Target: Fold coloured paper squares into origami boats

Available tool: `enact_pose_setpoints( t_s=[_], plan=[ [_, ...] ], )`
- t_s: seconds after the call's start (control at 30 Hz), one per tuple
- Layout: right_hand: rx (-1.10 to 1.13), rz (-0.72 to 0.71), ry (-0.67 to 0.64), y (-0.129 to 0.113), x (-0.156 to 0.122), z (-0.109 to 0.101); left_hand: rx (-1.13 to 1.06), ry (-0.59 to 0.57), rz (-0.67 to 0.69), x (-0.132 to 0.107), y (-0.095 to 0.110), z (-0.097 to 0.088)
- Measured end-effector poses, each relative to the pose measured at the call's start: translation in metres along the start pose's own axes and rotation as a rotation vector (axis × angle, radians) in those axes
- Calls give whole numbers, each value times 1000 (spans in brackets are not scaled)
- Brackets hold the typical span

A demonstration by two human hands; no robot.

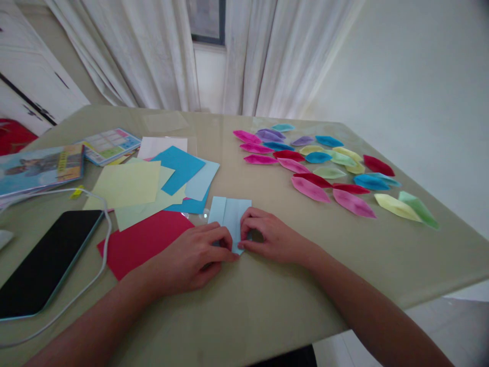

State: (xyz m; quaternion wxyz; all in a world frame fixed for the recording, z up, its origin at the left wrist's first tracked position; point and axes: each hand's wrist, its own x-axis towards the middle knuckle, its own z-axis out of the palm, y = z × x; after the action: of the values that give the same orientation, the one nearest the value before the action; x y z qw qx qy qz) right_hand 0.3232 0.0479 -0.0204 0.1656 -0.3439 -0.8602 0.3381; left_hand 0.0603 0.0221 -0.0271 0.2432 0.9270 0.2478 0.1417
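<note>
A light blue sheet of origami paper (233,216) lies on the table between my hands, with its left edge folded over in a strip and creases running along it. My left hand (196,255) rests on its lower left part, fingers curled and the tips pressed on the near edge. On the right side, my right hand (267,235) pinches the paper's edge between thumb and fingers. A red paper sheet (148,242) lies flat just left of my left hand, partly covered by it.
Loose coloured sheets (130,183) overlap at the left. A black-screened phone (49,260) and a white cable (105,244) lie nearer me. Booklets (42,168) sit beyond. Several folded paper boat-like shapes (309,187) spread over the right side. The table's front edge (367,322) is nearby.
</note>
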Motion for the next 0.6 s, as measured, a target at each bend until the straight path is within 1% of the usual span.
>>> enact_pose_setpoints(
  t_s=[0.17,0.33,0.5,0.6],
  plan=[
    [-8,-8,0,0,0,0,14,-5,-8,-1,2,0],
    [-16,-6,-11,-2,1,0,23,13,17,-1,1,1],
    [-25,-27,-25,-3,-1,-2,107,3,43,-1,3,3],
    [-68,-44,-28,-3,-3,-4,142,9,60,1,7,2]
  ],
)
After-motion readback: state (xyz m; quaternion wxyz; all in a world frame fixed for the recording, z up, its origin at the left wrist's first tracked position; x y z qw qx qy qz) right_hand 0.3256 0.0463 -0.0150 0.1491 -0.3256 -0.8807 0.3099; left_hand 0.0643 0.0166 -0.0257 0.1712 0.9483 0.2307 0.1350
